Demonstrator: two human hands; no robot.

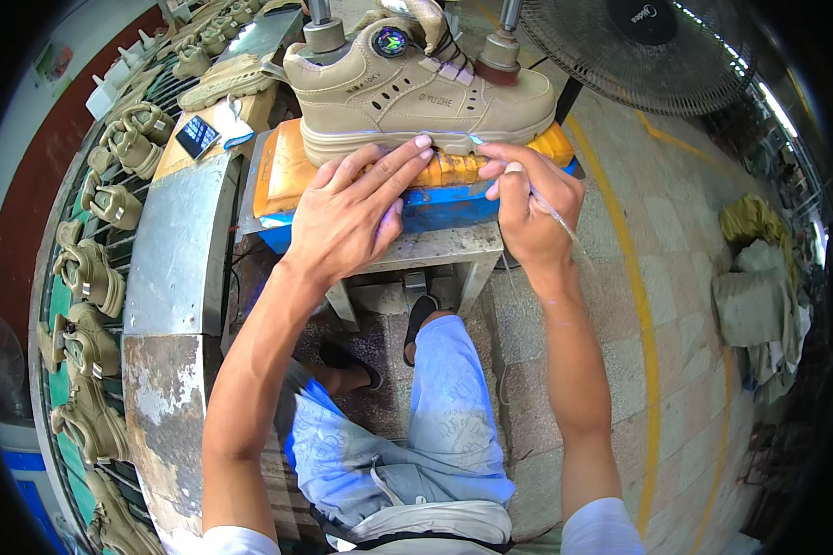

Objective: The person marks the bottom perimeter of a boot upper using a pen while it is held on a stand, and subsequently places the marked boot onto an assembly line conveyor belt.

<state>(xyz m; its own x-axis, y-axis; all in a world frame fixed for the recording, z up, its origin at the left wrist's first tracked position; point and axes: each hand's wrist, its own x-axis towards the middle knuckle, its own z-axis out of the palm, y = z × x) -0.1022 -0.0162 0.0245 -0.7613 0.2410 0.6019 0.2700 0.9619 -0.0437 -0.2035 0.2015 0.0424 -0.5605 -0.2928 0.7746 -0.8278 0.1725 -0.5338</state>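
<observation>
- White short sleeves [604, 527] show at the lower rim; from them two bare arms reach forward to an orange block-shaped pad [282, 171] on a blue base [449, 208].
- Along that pad lies a tan shoe with a chunky sole and a round lacing dial [426, 104], heel near the pad's left end, toe near its right. One grey metal press foot [324, 39] enters its heel opening; a dark red press foot [497, 68] bears on its front.
- Left hand [350, 205]: fingers slightly fanned, nothing gripped, resting at the sole's near side above the pad's front edge.
- Right hand [537, 199]: fingers pinched narrow around a slim pale brush-like tool [553, 215], tip at the line where sole meets upper.
- The step appears to be tracing or touching up that seam; the next move likely calls for a steady tip and light pressure along the line, without smearing onto the upper.
- Left of the pad, a sheet-metal worktop [178, 240] runs alongside; a dark phone [196, 137] and white cloth [234, 120] lie past its far edge, on a wooden board.
- Beyond its left edge, a rack carries more tan shoes [93, 268].
- A large black fan [648, 65] stands upper right; a yellow line [631, 250] marks the tiled floor.
</observation>
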